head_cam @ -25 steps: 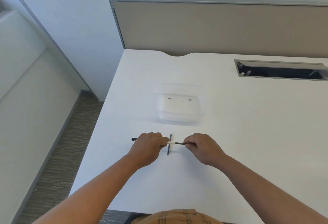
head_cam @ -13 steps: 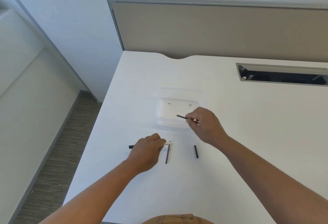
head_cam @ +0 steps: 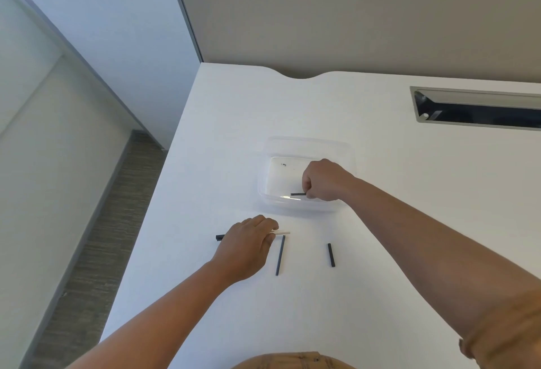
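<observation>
A clear plastic container (head_cam: 348, 161) stands on the white desk (head_cam: 409, 222). My right hand (head_cam: 323, 180) is inside it, fingers curled, pinching a thin dark rod (head_cam: 297, 194) low over the container floor. My left hand (head_cam: 248, 244) rests on the desk and holds a pen barrel; its dark end (head_cam: 219, 237) sticks out to the left and its whitish tip (head_cam: 282, 233) to the right. A long dark stick (head_cam: 280, 255) lies just right of my left hand. A shorter dark piece (head_cam: 331, 254) lies further right.
A grey partition panel (head_cam: 351, 17) runs along the desk's far edge. A cable slot (head_cam: 477, 109) is cut into the desk at the back right. The desk's left edge drops to a carpeted floor (head_cam: 96, 237).
My right hand pulled a thin dark rod out of the pen my left hand holds, carried it away and lowered it into the container. A short dark piece now lies on the desk.
</observation>
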### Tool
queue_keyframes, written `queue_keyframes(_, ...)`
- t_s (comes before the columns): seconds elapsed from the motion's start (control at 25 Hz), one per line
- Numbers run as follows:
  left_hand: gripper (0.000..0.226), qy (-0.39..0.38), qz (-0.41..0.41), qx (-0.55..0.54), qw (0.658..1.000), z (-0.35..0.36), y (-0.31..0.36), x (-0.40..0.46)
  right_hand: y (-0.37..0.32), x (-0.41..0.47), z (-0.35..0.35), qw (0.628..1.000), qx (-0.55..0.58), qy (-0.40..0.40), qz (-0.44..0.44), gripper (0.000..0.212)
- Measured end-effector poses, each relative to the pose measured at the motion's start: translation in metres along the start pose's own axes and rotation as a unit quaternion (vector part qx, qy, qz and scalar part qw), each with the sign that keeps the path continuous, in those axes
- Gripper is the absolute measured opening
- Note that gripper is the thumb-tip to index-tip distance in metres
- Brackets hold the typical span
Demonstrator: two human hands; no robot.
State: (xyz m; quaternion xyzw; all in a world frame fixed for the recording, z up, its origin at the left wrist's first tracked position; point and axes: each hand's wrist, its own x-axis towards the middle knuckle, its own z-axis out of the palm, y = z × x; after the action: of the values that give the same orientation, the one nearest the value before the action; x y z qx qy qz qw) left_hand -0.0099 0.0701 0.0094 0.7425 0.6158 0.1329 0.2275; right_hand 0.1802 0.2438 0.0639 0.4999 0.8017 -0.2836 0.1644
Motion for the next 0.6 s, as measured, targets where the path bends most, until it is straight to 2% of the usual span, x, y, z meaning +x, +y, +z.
queue_keyframes(0.16,0.020,-0.002,-0.017,-0.012,1.000,0.001,-0.004,0.002,-0.003,0.013,0.005,0.999,-0.022,-0.030,-0.003,0.011)
queue_keyframes(0.28,0.022,-0.010,-0.022,-0.016,1.000,0.001,-0.004,0.004,-0.002,0.014,0.004,1.000,0.000,-0.014,0.004,0.013)
queue_keyframes(0.44,0.023,-0.012,-0.019,-0.016,1.000,-0.001,-0.004,0.003,0.000,0.000,0.002,0.994,0.083,0.072,0.013,0.015)
queue_keyframes(0.6,0.021,-0.011,-0.019,-0.021,1.000,-0.004,-0.002,-0.002,-0.004,-0.033,0.010,0.968,0.151,0.198,-0.028,0.010)
